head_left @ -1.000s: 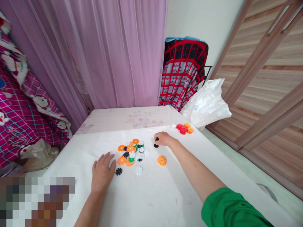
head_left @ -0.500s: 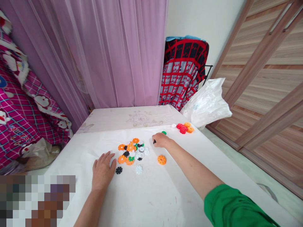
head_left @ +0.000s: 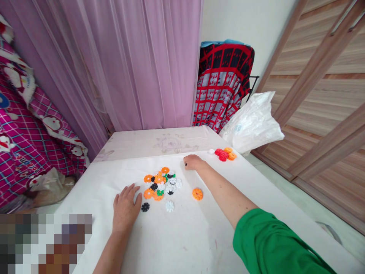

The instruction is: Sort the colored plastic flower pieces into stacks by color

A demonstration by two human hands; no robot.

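My left hand [head_left: 127,207] lies on the white cloth with its fingers loosely spread, holding nothing. Just right of its thumb is a black notched plastic disc [head_left: 145,207]. A pile of orange, black, white and green notched discs [head_left: 159,179] lies beyond its fingertips to the right. My right hand [head_left: 192,162] is closed on a black disc, of which only a small dark edge shows under the fingers. Nearer to me than that hand sits an orange disc [head_left: 197,194]; a white disc [head_left: 170,206] rests in front of the pile.
Red discs [head_left: 222,154], orange discs [head_left: 229,151] and a white disc [head_left: 211,151] are grouped at the table's far right. Behind them stands a white plastic bag [head_left: 251,125]. A purple curtain [head_left: 148,68] hangs beyond the table; a wooden wardrobe [head_left: 319,102] is on the right.
My right hand has moved slightly away from me across the cloth and now covers the green disc that showed beside it. My left hand stays put; the view has shifted slightly.
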